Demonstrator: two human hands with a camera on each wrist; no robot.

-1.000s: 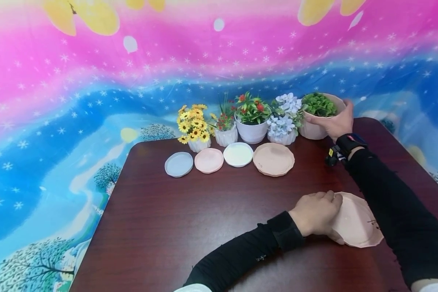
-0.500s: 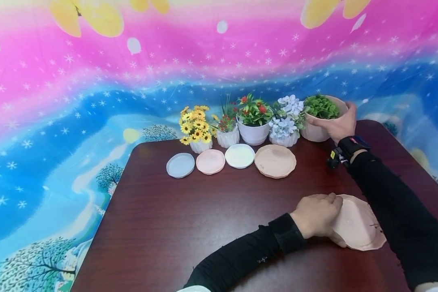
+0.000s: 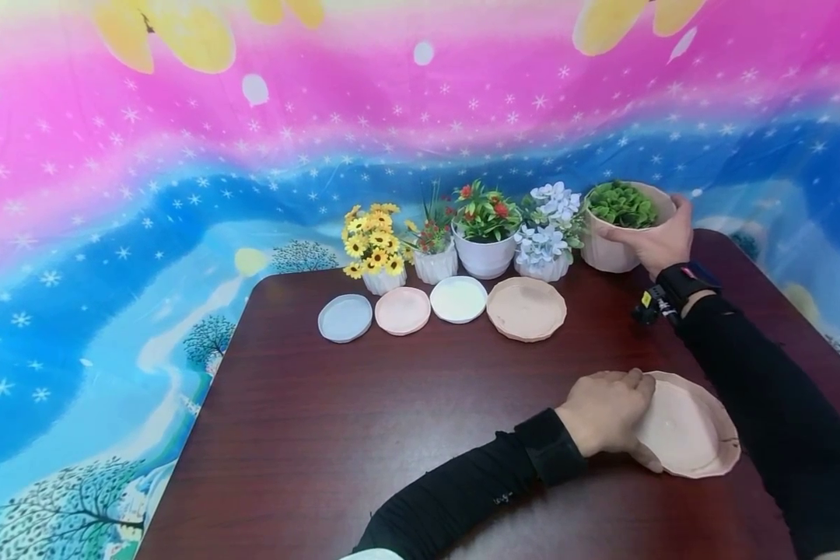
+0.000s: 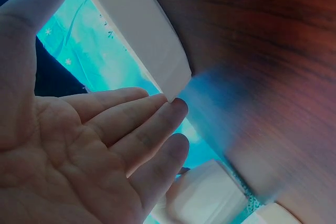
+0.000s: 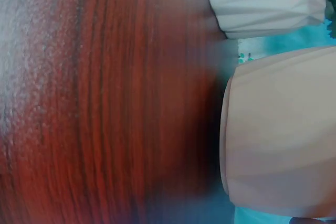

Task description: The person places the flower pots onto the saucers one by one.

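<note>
At the back right, my right hand (image 3: 661, 237) grips a large pale beige flowerpot (image 3: 609, 250) with a green leafy plant (image 3: 623, 206), thumb on the front and fingers round the right side. That flowerpot (image 5: 281, 137) fills the right of the right wrist view, its base at the table. My left hand (image 3: 612, 412) holds the left rim of a pale pink plant saucer (image 3: 679, 428) at the front right. In the left wrist view, the fingertips of the left hand (image 4: 89, 145) meet the rim of the saucer (image 4: 144, 30), and the thumb reaches it higher up.
Left of the held pot stand potted blue hydrangeas (image 3: 544, 233), a red-flowered plant (image 3: 486, 241), a small red-flowered pot (image 3: 435, 260) and yellow daisies (image 3: 378, 249). Before them lie grey (image 3: 345, 317), pink (image 3: 402, 311), white (image 3: 458, 299) and beige (image 3: 526, 309) saucers on the brown table (image 3: 364, 412).
My right hand and the leafy flowerpot have shifted slightly to the right, away from the hydrangeas. The right forearm now covers less of the saucer. My left hand stays in place.
</note>
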